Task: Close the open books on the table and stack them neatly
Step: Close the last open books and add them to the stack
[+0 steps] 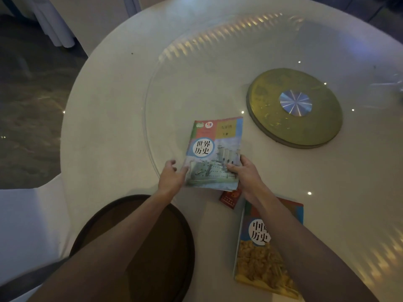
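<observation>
A closed textbook with a warship on its cover (214, 152) lies on the glass turntable near the table's front. My right hand (244, 173) grips its lower right corner, thumb on the cover. My left hand (172, 174) touches its lower left edge with the fingers spread. A second closed textbook with an orange picture on its cover (259, 258) lies nearer to me on the right, partly hidden under my right forearm.
A small red packet (229, 198) lies between the two books. A round gold hub (294, 107) sits at the centre of the glass turntable (174, 73). A dark round tray (148, 247) is under my left forearm. A white-covered chair (26, 219) stands at the left.
</observation>
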